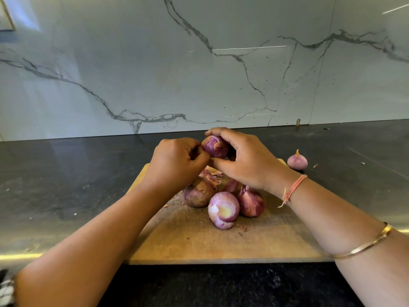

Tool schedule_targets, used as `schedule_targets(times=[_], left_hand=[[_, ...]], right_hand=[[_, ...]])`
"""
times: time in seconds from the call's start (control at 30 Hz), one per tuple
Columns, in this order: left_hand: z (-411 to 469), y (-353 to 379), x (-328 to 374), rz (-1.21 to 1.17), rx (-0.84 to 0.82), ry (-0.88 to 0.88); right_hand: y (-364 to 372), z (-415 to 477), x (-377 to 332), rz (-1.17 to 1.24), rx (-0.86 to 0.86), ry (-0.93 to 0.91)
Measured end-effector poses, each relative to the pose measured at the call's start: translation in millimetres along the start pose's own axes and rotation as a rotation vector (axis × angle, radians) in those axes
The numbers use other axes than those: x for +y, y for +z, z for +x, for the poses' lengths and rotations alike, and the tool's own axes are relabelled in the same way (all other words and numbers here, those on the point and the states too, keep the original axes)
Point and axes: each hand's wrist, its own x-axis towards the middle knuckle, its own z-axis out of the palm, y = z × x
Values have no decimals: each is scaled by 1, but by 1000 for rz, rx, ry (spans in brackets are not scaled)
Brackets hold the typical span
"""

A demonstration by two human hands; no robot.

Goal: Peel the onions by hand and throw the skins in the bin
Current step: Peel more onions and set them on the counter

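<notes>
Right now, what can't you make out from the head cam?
- Bin: nowhere in the head view.
- Left hand: its fingers curl behind its own back, so whether they pinch skin on the held onion is unclear.
- Loose skins: partly hidden behind both hands, mostly the right hand.
- Patterned thing: cut off by the bottom-left corner.

Both forearms reach forward; the right hand (245,160) cups an onion (215,149), the left hand (177,162) pinches its side.
</notes>
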Motion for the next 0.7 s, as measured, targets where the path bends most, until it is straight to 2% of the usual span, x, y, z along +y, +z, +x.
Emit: schedule_targets(times=[0.2,0.47,0.7], left_hand=[[1,-1,-2,-41,57,7],[4,1,-3,-162,43,-181],[-2,-2,5,-300,28,-117]], right_hand=[[-3,0,0,218,-13,64],[-4,2,2,471,41,114],[-2,1,3,434,25,106]])
